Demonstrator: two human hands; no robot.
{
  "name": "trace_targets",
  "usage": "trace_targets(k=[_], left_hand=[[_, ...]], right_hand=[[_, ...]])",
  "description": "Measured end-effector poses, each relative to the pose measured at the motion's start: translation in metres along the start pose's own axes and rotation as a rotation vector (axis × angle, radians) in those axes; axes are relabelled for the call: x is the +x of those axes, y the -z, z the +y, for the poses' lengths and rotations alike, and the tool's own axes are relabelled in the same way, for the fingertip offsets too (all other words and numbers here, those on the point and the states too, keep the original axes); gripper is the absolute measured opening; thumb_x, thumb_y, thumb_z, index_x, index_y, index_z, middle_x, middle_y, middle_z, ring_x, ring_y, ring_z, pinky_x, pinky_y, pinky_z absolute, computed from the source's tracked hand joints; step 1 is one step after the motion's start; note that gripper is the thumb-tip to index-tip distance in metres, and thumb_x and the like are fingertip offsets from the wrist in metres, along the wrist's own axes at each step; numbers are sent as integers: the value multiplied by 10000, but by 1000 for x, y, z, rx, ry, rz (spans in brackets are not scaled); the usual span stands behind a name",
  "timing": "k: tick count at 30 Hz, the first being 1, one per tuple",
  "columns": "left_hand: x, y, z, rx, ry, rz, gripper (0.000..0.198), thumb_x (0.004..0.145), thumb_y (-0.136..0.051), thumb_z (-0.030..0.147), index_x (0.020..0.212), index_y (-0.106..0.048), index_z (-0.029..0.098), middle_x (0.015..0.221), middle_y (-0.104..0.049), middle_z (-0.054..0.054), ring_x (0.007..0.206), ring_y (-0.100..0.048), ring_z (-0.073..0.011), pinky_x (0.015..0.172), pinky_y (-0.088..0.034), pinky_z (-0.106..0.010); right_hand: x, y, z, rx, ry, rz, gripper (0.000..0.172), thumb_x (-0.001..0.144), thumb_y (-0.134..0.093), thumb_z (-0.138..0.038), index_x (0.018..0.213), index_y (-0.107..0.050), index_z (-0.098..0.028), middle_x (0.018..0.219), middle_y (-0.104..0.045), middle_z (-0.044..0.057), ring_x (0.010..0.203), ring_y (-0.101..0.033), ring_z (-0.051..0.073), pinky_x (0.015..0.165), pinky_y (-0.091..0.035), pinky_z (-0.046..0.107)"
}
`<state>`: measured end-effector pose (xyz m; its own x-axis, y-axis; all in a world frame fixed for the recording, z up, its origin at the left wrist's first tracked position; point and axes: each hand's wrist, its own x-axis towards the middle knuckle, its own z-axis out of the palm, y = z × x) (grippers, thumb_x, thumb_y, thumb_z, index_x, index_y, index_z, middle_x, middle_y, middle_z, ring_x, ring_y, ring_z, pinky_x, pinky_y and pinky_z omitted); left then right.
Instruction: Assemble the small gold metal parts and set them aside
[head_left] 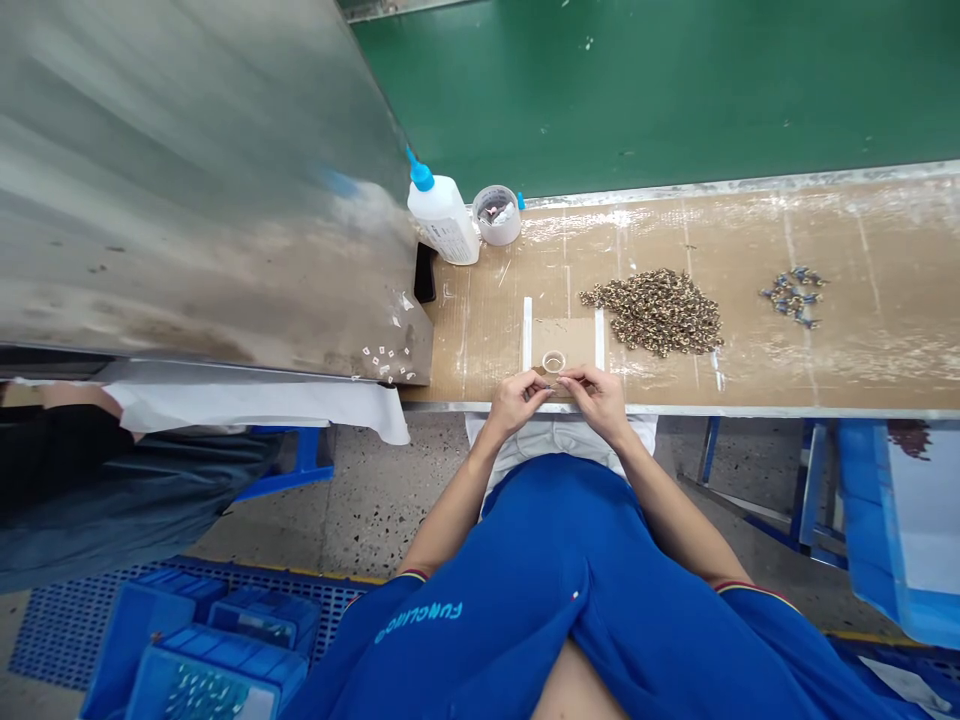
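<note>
My left hand and my right hand meet over the near edge of the workbench. Their fingertips pinch a small tan piece between them. Just beyond the fingers, a small roll of transparent tape lies on a square cardboard pad, which sits between two white strips. To the right of the pad lies a heap of small brass-coloured parts. Farther right is a smaller scatter of blue-and-metal parts.
A white glue bottle with a blue nozzle and a small cup of scraps stand at the bench's back left. A green belt runs behind it. A steel panel rises at left, beside a co-worker's dark sleeve. Blue crates lie at lower left.
</note>
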<state>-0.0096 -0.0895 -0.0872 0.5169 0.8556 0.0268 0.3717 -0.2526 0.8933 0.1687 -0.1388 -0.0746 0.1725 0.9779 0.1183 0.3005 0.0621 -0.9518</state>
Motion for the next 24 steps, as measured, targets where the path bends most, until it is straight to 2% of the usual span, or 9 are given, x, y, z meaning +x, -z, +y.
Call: trace_targets(k=[4, 8, 12, 17, 20, 22, 24], left_hand=[[1, 0, -1, 16, 13, -1, 224, 890, -682, 362, 768, -652, 176, 705, -667, -6, 615, -571, -120, 610, -444, -230], [1, 0, 0, -18, 23, -6, 246, 891, -679, 385, 767, -655, 173, 699, -666, -5, 583, -551, -109, 592, -448, -222], [1, 1, 0, -37, 30, 3, 253, 887, -680, 392, 764, -656, 173, 665, -641, 4, 556, -525, -104, 574, -445, -221], [1, 1, 1, -33, 39, 6, 251, 882, -689, 392, 766, -658, 172, 656, -628, 11, 557, -518, -102, 575, -448, -222], [1, 1, 2, -35, 39, 8, 231, 879, -698, 370, 767, -660, 171, 658, -631, 12, 560, -526, -103, 578, -453, -223], [0, 1, 2, -41, 34, 12, 208, 876, -698, 347, 769, -663, 171, 669, -640, 9, 566, -535, -103, 581, -455, -222], [0, 1, 2, -48, 23, 19, 188, 873, -695, 323, 768, -663, 170, 674, -645, 8, 570, -540, -102, 581, -453, -218]], right_hand=[[0, 0, -1, 61, -54, -14, 294, 898, -658, -497, 824, -753, -230, 798, -769, 44, 691, -684, 191, 651, -550, 311], [7, 4, -1, 135, -97, 82, 340, 894, -650, -551, 842, -746, -229, 825, -753, 57, 744, -686, 201, 672, -559, 326], [19, 9, 3, 53, -6, 157, 324, 899, -645, -548, 850, -738, -241, 969, -719, 82, 900, -677, 223, 690, -561, 337], [22, -2, 9, -61, 38, 74, 282, 928, -615, -494, 862, -731, -245, 1002, -668, 84, 883, -653, 220, 691, -564, 354], [17, -6, 10, -74, 59, 36, 258, 922, -627, -480, 982, -720, -247, 1073, -652, 95, 915, -648, 232, 697, -565, 358], [15, 0, 12, -99, 85, 62, 287, 919, -632, -478, 1068, -693, -241, 1115, -637, 105, 920, -640, 238, 725, -565, 373], [14, 12, 16, -175, 101, 157, 292, 931, -611, -466, 1090, -669, -228, 1121, -622, 117, 954, -628, 253, 787, -560, 403]])
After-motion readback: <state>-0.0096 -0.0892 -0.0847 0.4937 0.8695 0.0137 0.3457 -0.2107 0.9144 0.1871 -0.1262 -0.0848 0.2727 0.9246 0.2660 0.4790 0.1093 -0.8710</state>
